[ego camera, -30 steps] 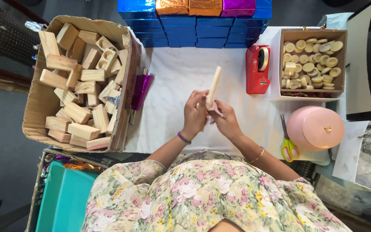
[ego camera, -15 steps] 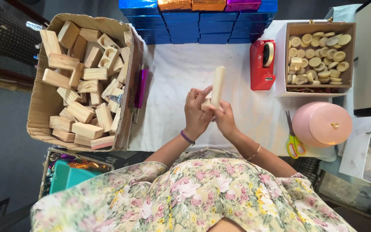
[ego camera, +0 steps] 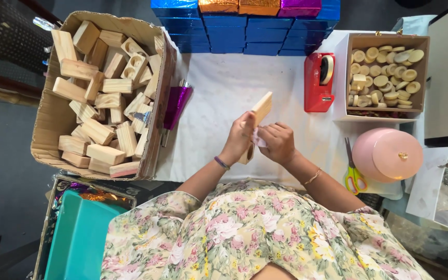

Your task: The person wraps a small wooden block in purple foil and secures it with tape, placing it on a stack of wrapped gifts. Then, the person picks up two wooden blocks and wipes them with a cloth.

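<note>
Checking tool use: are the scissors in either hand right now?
No, the scissors lie on the table beside the pink round box, while both the left hand and right hand hold the wooden block.

Your one head camera looks straight down, close above your hands [ego camera: 260, 137] and the counter [ego camera: 219, 88].

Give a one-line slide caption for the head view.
Both hands, left hand and right hand, hold a wooden block over a white table.
</note>
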